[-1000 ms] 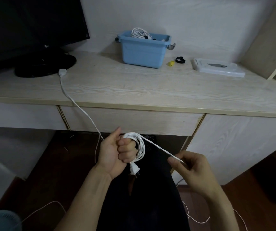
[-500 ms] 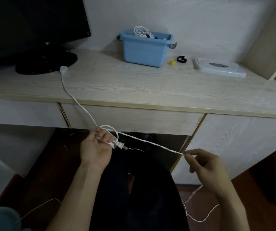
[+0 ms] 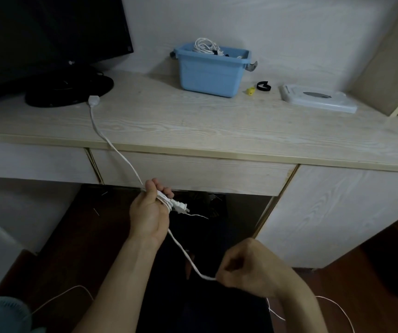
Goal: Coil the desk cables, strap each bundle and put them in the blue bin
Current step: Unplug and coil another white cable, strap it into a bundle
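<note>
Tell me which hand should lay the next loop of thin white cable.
Probably the right hand: it pinches the free white cable below, while the left hand grips the loops and two-pin plug.

The white cable vanishes inside the right hand; its floor loops leave the frame.

Single head-worn wide-angle view, looking forward and down from just above both hands, close to them; bench and wall farther ahead.
</note>
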Action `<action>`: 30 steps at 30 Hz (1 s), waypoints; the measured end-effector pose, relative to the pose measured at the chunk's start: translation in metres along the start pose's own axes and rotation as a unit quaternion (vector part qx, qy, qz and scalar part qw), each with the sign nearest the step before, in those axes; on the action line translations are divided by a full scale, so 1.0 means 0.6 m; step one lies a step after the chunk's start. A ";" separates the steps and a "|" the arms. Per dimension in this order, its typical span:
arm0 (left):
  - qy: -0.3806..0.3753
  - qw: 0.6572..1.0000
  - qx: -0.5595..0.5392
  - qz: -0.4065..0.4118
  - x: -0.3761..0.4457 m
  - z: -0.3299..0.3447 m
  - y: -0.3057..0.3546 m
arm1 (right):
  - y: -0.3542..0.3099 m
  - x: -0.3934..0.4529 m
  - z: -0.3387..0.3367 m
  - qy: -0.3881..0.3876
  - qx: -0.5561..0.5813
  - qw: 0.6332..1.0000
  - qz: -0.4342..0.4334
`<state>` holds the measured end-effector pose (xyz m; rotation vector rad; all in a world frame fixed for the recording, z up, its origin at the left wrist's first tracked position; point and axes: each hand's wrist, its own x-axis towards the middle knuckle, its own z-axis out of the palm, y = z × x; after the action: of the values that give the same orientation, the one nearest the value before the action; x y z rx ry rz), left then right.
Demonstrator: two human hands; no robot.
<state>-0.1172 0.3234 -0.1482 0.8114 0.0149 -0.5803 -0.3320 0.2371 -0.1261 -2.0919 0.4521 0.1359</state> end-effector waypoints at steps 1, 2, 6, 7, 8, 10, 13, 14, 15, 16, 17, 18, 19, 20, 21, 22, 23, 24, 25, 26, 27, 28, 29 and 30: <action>0.013 0.999 0.034 0.019 -0.001 -0.002 -0.001 | -0.005 -0.002 0.001 -0.014 0.020 1.000 -0.013; 0.022 0.997 0.071 0.038 -0.002 -0.004 -0.002 | -0.009 -0.006 0.000 -0.022 0.043 0.998 -0.027; 0.020 0.971 0.234 0.054 -0.005 -0.010 -0.009 | -0.019 -0.021 -0.009 -0.007 0.130 0.988 -0.079; -0.003 0.963 0.266 0.036 -0.009 -0.007 -0.012 | -0.021 -0.023 -0.011 0.008 0.148 0.984 -0.098; -0.031 0.957 0.290 0.012 -0.015 -0.003 -0.015 | -0.020 -0.024 -0.012 0.033 0.161 0.979 -0.118; -0.083 0.948 0.304 -0.049 -0.027 0.001 -0.018 | -0.016 -0.027 -0.014 0.093 0.182 0.967 -0.149; -0.123 0.954 0.211 -0.177 -0.031 -0.002 -0.005 | -0.009 -0.032 -0.021 0.143 0.235 0.943 -0.188; -0.126 0.955 0.172 -0.208 -0.030 -0.004 -0.002 | -0.006 -0.036 -0.024 0.160 0.249 0.935 -0.197; -0.121 0.956 0.144 -0.225 -0.028 -0.006 0.001 | -0.003 -0.038 -0.028 0.175 0.257 0.929 -0.202; -0.113 0.958 0.129 -0.230 -0.027 -0.006 0.002 | 0.000 -0.039 -0.031 0.184 0.258 0.926 -0.205; -0.106 0.960 0.125 -0.228 -0.025 -0.005 0.001 | 0.002 -0.039 -0.032 0.183 0.256 0.927 -0.206; -0.098 0.960 0.126 -0.228 -0.026 -0.004 -0.002 | 0.005 -0.038 -0.030 0.178 0.256 0.927 -0.207; -0.090 0.960 0.125 -0.234 -0.026 -0.002 -0.005 | 0.006 -0.035 -0.027 0.170 0.259 0.928 -0.209; -0.084 0.958 0.110 -0.251 -0.025 -0.001 -0.008 | 0.007 -0.033 -0.024 0.162 0.267 0.926 -0.213; -0.069 0.956 0.070 -0.275 -0.022 0.000 -0.010 | 0.008 -0.031 -0.022 0.153 0.281 0.923 -0.215; -0.049 0.955 0.014 -0.294 -0.018 -0.001 -0.011 | 0.008 -0.030 -0.021 0.144 0.297 0.918 -0.219; -0.023 0.954 -0.046 -0.297 -0.012 -0.004 -0.012 | 0.008 -0.030 -0.021 0.136 0.314 0.912 -0.226; 0.007 0.953 -0.099 -0.288 -0.005 -0.007 -0.014 | 0.009 -0.030 -0.022 0.130 0.328 0.906 -0.234; 0.038 0.951 -0.137 -0.274 0.002 -0.011 -0.016 | 0.009 -0.031 -0.024 0.126 0.335 0.902 -0.239; 0.059 0.950 -0.160 -0.262 0.008 -0.015 -0.018 | 0.010 -0.031 -0.026 0.124 0.334 0.903 -0.240; 0.068 0.949 -0.169 -0.255 0.012 -0.019 -0.021 | 0.010 -0.032 -0.027 0.122 0.329 0.905 -0.241; 0.064 0.951 -0.168 -0.253 0.012 -0.020 -0.023 | 0.010 -0.033 -0.027 0.120 0.325 0.906 -0.242; 0.053 0.953 -0.157 -0.253 0.012 -0.021 -0.025 | 0.010 -0.032 -0.025 0.119 0.325 0.906 -0.246; 0.038 0.957 -0.137 -0.253 0.011 -0.022 -0.026 | 0.010 -0.030 -0.024 0.117 0.328 0.904 -0.250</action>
<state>-0.1164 0.3209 -0.1694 0.5555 0.3759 -1.0062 -0.3521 0.2273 -0.1181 -1.4904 0.0615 -0.5124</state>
